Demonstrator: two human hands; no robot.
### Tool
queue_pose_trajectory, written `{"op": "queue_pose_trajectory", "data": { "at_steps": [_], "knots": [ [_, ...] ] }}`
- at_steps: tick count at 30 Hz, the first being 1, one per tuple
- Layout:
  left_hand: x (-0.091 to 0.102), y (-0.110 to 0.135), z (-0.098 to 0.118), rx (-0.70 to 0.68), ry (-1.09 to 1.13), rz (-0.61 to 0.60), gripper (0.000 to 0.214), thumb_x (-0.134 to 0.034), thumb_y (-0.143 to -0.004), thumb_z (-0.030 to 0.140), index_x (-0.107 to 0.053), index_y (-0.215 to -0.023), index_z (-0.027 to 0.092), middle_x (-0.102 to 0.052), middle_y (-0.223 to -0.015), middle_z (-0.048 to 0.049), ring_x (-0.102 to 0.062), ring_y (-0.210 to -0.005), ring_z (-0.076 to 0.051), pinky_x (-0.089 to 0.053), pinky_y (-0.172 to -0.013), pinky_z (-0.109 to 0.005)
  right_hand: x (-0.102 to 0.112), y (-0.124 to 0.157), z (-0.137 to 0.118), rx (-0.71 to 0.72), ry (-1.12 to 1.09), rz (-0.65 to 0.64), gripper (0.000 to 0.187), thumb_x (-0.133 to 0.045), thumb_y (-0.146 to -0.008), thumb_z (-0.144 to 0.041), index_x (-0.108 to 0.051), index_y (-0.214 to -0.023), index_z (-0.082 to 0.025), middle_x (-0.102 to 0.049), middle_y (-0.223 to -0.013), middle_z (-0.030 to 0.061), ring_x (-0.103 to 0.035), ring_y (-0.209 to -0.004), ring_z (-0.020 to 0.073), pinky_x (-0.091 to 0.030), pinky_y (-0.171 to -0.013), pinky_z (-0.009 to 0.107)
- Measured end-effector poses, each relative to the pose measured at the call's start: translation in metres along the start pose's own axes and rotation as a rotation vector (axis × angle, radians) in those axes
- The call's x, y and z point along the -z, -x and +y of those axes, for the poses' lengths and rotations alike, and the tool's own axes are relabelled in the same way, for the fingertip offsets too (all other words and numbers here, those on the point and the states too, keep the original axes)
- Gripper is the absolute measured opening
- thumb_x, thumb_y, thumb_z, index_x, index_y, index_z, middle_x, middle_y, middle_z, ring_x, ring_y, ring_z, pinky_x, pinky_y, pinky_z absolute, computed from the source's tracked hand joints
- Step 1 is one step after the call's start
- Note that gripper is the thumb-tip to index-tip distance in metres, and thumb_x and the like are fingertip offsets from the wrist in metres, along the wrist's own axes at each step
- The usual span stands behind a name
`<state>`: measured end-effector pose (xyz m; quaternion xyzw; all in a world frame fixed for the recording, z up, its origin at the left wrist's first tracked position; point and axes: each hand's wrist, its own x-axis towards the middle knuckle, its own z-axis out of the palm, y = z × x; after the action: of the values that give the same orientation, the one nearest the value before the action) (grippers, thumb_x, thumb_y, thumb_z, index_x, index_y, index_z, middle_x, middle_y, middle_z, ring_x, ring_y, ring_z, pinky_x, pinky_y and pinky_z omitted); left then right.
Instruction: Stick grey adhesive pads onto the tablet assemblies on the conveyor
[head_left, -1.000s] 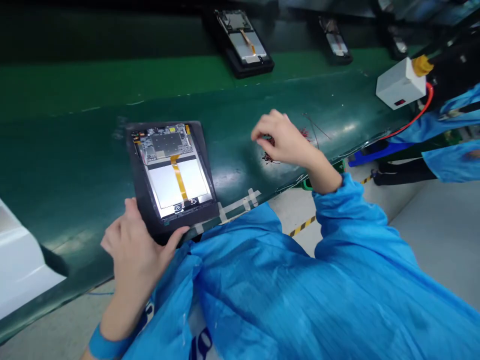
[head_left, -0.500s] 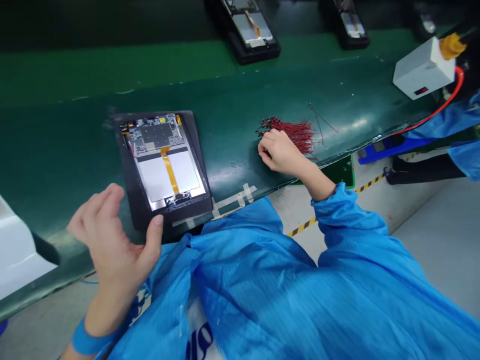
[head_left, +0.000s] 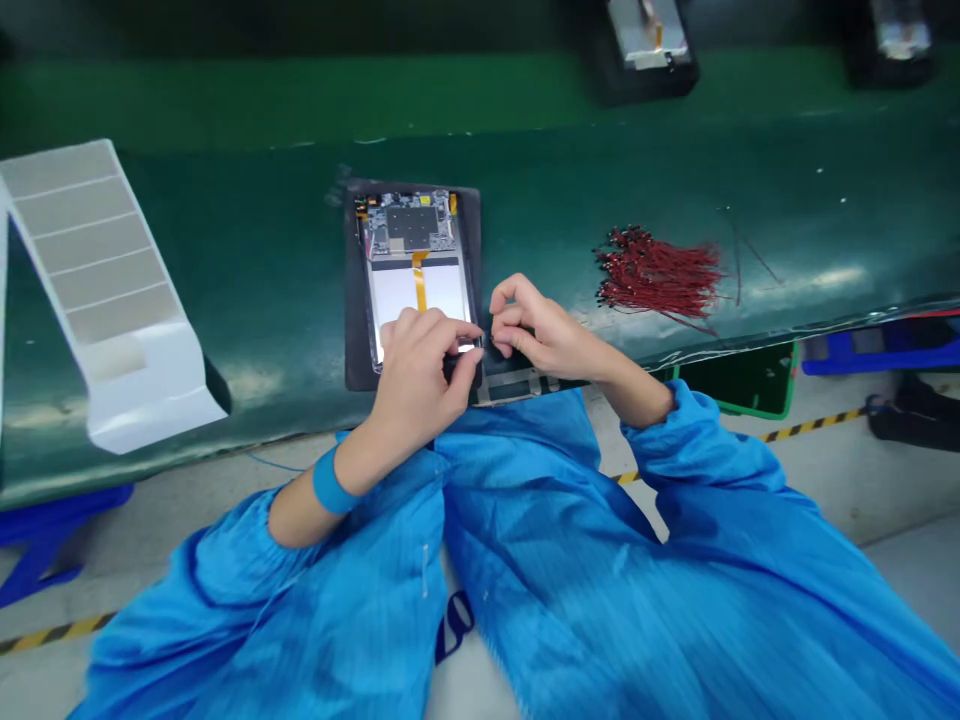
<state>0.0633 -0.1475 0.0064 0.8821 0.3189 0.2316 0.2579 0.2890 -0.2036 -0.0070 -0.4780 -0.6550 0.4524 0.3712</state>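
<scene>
An open-backed tablet lies in a black tray on the dark green bench mat; its circuit board, silver battery and orange flex cable show. My left hand rests over the tablet's lower edge, fingers and thumb pinched together. My right hand sits just right of it at the tray's lower right corner, fingertips also pinched. The two pinches nearly meet. What either holds is hidden or too small to name. A bundle of thin red wires lies to the right of my right hand.
A white slanted stand with grey label strips sits at the left. Two more devices in black trays lie on the lighter green belt at the back. Blue crates and a yellow-black floor line show under the bench edge.
My right hand left the red wire bundle and came left to the tray's corner. My left hand moved from beside the tray onto the tablet's lower edge and closed. The view swung left.
</scene>
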Motion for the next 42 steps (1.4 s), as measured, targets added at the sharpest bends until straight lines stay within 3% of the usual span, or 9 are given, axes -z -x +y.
{"op": "queue_pose_trajectory", "data": {
  "at_steps": [8, 10, 13, 16, 20, 24, 31, 42],
  "knots": [
    [0.012, 0.009, -0.003, 0.036, 0.023, 0.031, 0.011, -0.066, -0.098, 0.026, -0.067, -0.087, 0.024, -0.058, -0.074, -0.0005, -0.055, -0.081, -0.023, -0.038, -0.08, -0.042, -0.015, -0.013, -0.017, 0.073, 0.019, -0.068, 0.01, -0.049, -0.105, -0.019, -0.044, -0.111, -0.026, -0.063, -0.075, -0.0068, -0.057, -0.07, 0.0133, -0.043, -0.074, 0.028],
    [0.017, 0.012, -0.005, 0.077, 0.056, 0.074, 0.012, -0.067, -0.096, 0.024, -0.066, -0.084, 0.024, -0.058, -0.073, 0.0001, -0.055, -0.079, -0.022, -0.039, -0.079, -0.041, -0.019, -0.016, -0.019, 0.103, 0.1, -0.05, 0.004, -0.053, -0.105, -0.021, -0.051, -0.105, -0.025, -0.061, -0.077, -0.0047, -0.055, -0.07, 0.0138, -0.041, -0.072, 0.028],
    [0.023, 0.019, -0.009, 0.138, 0.104, 0.115, 0.015, -0.069, -0.095, 0.022, -0.065, -0.081, 0.024, -0.057, -0.071, 0.0014, -0.054, -0.076, -0.02, -0.04, -0.077, -0.04, -0.026, -0.018, -0.02, 0.157, 0.242, 0.031, 0.011, -0.055, -0.104, -0.021, -0.057, -0.094, -0.023, -0.062, -0.08, -0.0009, -0.053, -0.072, 0.0149, -0.039, -0.072, 0.029],
    [0.027, 0.029, -0.013, 0.145, 0.098, 0.127, 0.008, -0.069, -0.097, 0.024, -0.07, -0.089, 0.025, -0.06, -0.074, 0.0008, -0.057, -0.079, -0.022, -0.04, -0.078, -0.041, -0.031, -0.02, -0.019, 0.169, 0.343, 0.059, 0.015, -0.052, -0.105, -0.022, -0.059, -0.091, -0.022, -0.064, -0.082, 0.0014, -0.054, -0.074, 0.0162, -0.038, -0.072, 0.031],
    [0.036, 0.044, -0.023, 0.175, 0.011, 0.158, 0.012, -0.066, -0.102, 0.027, -0.072, -0.112, 0.027, -0.067, -0.09, -0.003, -0.061, -0.091, -0.025, -0.042, -0.085, -0.046, -0.029, -0.022, -0.016, 0.079, 0.478, -0.058, 0.016, -0.051, -0.103, -0.023, -0.062, -0.093, -0.022, -0.066, -0.08, 0.0024, -0.054, -0.071, 0.0177, -0.034, -0.07, 0.032],
    [0.042, 0.056, -0.033, 0.168, -0.016, 0.171, 0.013, -0.063, -0.104, 0.026, -0.072, -0.113, 0.027, -0.069, -0.098, -0.0055, -0.06, -0.098, -0.027, -0.043, -0.09, -0.048, -0.024, -0.024, -0.016, 0.05, 0.57, -0.157, 0.017, -0.049, -0.103, -0.021, -0.064, -0.094, -0.021, -0.071, -0.083, 0.0046, -0.056, -0.073, 0.0192, -0.03, -0.069, 0.033],
    [0.027, 0.061, -0.039, 0.013, -0.09, 0.212, 0.014, -0.067, -0.098, 0.025, -0.076, -0.109, 0.025, -0.069, -0.109, -0.0099, -0.061, -0.105, -0.031, -0.046, -0.092, -0.05, -0.022, -0.028, -0.017, 0.124, 0.581, -0.219, 0.018, -0.045, -0.104, -0.019, -0.06, -0.093, -0.019, -0.066, -0.082, 0.004, -0.053, -0.072, 0.0165, -0.03, -0.07, 0.029],
    [0.008, 0.062, -0.04, -0.161, -0.206, 0.142, 0.031, -0.068, -0.094, 0.016, -0.079, -0.12, 0.027, -0.067, -0.135, -0.0148, -0.057, -0.122, -0.036, -0.047, -0.096, -0.055, -0.018, -0.031, -0.019, 0.106, 0.557, -0.256, 0.014, -0.047, -0.1, -0.013, -0.056, -0.092, -0.019, -0.057, -0.079, 0.0007, -0.046, -0.071, 0.0142, -0.028, -0.069, 0.027]
  ]
}}
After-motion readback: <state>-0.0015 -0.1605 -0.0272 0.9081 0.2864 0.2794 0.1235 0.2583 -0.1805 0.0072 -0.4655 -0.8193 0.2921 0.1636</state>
